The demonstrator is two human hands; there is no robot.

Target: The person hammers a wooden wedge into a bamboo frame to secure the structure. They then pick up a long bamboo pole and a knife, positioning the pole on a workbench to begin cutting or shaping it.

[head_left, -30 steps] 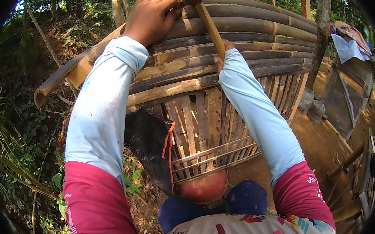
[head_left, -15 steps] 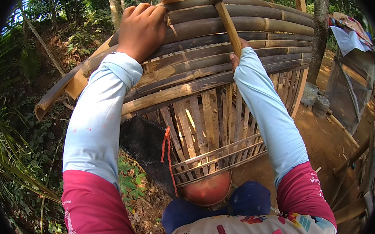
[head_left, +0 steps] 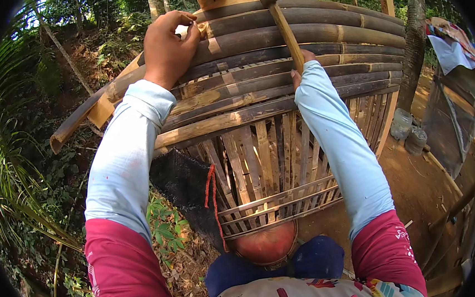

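The left hand [head_left: 168,48] presses on the bamboo frame [head_left: 277,84], near its top; the right hand [head_left: 298,68] grips a hammer [head_left: 280,22] above it. A glancing blow could strike the fingers.

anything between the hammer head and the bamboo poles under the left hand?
Nothing visible. The right hand grips the hammer by its wooden handle, head raised above the stacked bamboo poles. The left hand presses on the poles off to the left, clear of the head.
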